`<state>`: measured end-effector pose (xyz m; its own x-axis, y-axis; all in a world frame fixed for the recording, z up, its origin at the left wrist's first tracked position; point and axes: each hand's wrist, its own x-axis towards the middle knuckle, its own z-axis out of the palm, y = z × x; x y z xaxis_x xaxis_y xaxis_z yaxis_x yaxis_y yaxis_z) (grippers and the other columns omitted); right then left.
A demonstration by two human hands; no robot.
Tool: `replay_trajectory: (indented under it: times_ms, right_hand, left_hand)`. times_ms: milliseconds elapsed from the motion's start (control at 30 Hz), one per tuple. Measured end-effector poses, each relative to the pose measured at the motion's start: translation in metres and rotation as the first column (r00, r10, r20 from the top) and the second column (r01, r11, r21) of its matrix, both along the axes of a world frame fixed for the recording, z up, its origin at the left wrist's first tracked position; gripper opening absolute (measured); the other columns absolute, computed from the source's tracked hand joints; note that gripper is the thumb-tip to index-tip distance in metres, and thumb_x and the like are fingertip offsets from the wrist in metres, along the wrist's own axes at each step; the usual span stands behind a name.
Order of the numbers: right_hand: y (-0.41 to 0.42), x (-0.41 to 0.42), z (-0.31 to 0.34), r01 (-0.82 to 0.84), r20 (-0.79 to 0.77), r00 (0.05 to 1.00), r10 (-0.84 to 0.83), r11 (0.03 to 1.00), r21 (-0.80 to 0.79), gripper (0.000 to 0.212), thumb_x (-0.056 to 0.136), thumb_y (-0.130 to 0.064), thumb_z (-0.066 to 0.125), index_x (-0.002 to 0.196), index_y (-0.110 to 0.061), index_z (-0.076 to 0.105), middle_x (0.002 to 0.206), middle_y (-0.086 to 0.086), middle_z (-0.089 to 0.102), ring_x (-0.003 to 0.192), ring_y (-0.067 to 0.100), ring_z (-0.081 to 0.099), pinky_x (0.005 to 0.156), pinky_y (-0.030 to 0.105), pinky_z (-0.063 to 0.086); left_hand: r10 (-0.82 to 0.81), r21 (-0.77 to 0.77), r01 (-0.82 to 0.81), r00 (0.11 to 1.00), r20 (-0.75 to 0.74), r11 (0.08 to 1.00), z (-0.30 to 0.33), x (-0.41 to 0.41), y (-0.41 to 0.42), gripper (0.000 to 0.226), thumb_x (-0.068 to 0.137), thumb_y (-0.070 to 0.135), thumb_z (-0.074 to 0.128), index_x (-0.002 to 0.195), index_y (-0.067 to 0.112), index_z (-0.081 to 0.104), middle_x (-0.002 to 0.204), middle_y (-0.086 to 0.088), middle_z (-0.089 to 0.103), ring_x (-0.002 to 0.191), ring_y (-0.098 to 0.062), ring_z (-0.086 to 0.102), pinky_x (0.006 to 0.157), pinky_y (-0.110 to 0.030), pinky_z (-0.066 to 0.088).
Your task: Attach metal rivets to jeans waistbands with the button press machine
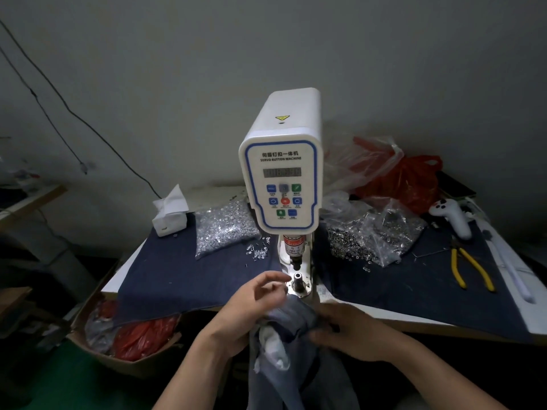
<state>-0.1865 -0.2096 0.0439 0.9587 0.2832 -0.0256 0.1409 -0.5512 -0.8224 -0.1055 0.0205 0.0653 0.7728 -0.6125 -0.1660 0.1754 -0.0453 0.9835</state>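
I see the surface (444, 316) carrying the servo button machine (281, 161). The jeans (291, 344) hang off its front edge below the die. My right hand (352, 329) grips them; my left hand (254, 300) hovers beside, fingers relaxed.

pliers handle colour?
Yellow: the pliers lie on the dark cloth right of the machine, clearest in the head view.
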Motion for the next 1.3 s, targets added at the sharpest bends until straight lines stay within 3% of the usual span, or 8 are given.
replay_trajectory:
  times_ms: [100, 233, 400, 567, 800, 967, 1167, 1300]
  right_hand:
    - [-0.007, 0.003, 0.009, 0.176, -0.177, 0.976, -0.125, 0.932, 0.317, 0.019, 0.100, -0.007, 0.059, 0.094, -0.018, 0.073, 0.087, -0.007, 0.072, 0.085, 0.002, 0.059, 0.079, 0.020, 0.045]
    - [-0.004, 0.011, 0.018, 0.170, -0.179, 0.975, -0.129, 0.956, 0.237, 0.018, 0.101, -0.018, 0.061, 0.089, -0.010, 0.072, 0.081, -0.005, 0.066, 0.080, 0.005, 0.055, 0.076, 0.027, 0.043]
    - [-0.011, 0.014, 0.031, 0.265, -0.241, 0.951, -0.195, 0.914, 0.308, 0.032, 0.099, -0.029, 0.064, 0.089, 0.000, 0.068, 0.079, 0.004, 0.066, 0.078, 0.013, 0.057, 0.074, 0.034, 0.044]
    - [-0.024, 0.010, 0.038, 0.083, -0.165, 0.984, -0.063, 0.989, 0.121, 0.027, 0.094, -0.049, 0.068, 0.083, -0.025, 0.076, 0.076, -0.017, 0.066, 0.073, -0.006, 0.056, 0.068, 0.013, 0.045]
    - [-0.028, 0.016, 0.023, 0.234, -0.298, 0.947, -0.123, 0.897, 0.374, 0.026, 0.103, -0.022, 0.058, 0.089, -0.016, 0.079, 0.087, 0.002, 0.074, 0.081, 0.010, 0.064, 0.072, 0.024, 0.052]
    - [-0.025, 0.021, 0.012, 0.244, -0.347, 0.933, -0.093, 0.874, 0.421, 0.028, 0.104, -0.022, 0.056, 0.084, -0.005, 0.067, 0.080, 0.004, 0.063, 0.075, 0.010, 0.055, 0.068, 0.024, 0.047]
    - [-0.020, 0.041, 0.020, 0.190, 0.044, 0.982, -0.185, 0.938, -0.291, 0.050, 0.104, -0.045, 0.049, 0.078, -0.003, 0.053, 0.068, -0.002, 0.049, 0.064, 0.007, 0.043, 0.062, 0.032, 0.034]
    - [-0.012, 0.047, 0.019, 0.163, -0.001, 0.986, -0.165, 0.973, -0.165, 0.049, 0.102, -0.052, 0.048, 0.074, -0.013, 0.047, 0.069, -0.002, 0.040, 0.062, 0.007, 0.034, 0.056, 0.028, 0.027]
  left_hand:
    - [-0.312, 0.514, 0.127, 0.904, 0.292, 0.848, 0.007, 0.003, 0.012, 0.056, 0.064, 0.043, 0.095, 0.113, 0.041, 0.068, 0.107, 0.014, 0.073, 0.093, -0.003, 0.071, 0.077, -0.022, 0.055]
    - [-0.516, 0.788, 0.027, 0.769, 0.377, 0.616, 0.012, 0.010, 0.009, 0.023, 0.074, 0.035, 0.086, 0.091, 0.028, 0.072, 0.075, 0.017, 0.071, 0.071, 0.004, 0.062, 0.072, -0.027, 0.054]
    - [-0.246, 0.263, 0.219, 0.966, 0.074, 0.939, 0.001, 0.005, 0.017, 0.036, 0.084, 0.009, 0.076, 0.118, 0.001, 0.068, 0.104, -0.011, 0.071, 0.097, -0.023, 0.065, 0.088, -0.040, 0.052]
    - [-0.226, -0.147, 0.197, 0.951, -0.213, 0.969, -0.013, -0.006, 0.008, 0.058, 0.075, 0.002, 0.059, 0.133, -0.005, 0.064, 0.127, -0.028, 0.065, 0.117, -0.039, 0.061, 0.096, -0.039, 0.051]
    - [-0.039, 0.255, 0.023, 0.997, 0.060, 0.967, -0.021, -0.001, -0.008, 0.041, 0.078, 0.042, 0.080, 0.091, 0.005, 0.069, 0.084, -0.002, 0.066, 0.081, -0.015, 0.057, 0.075, -0.034, 0.044]
    - [0.076, 0.245, -0.124, 0.977, 0.197, 0.962, -0.025, 0.009, -0.010, 0.015, 0.080, 0.025, 0.073, 0.076, 0.025, 0.059, 0.066, 0.007, 0.051, 0.059, -0.009, 0.039, 0.054, -0.026, 0.031]
    - [0.179, 0.170, -0.174, 0.984, -0.011, 0.970, -0.028, 0.013, -0.008, 0.035, 0.070, 0.021, 0.075, 0.096, -0.002, 0.069, 0.092, -0.006, 0.070, 0.090, -0.018, 0.057, 0.080, -0.037, 0.041]
    - [0.038, 0.119, -0.035, 0.999, -0.020, 0.992, -0.030, 0.016, -0.003, 0.036, 0.088, 0.034, 0.068, 0.119, 0.020, 0.079, 0.119, -0.005, 0.077, 0.109, -0.014, 0.070, 0.097, -0.030, 0.052]
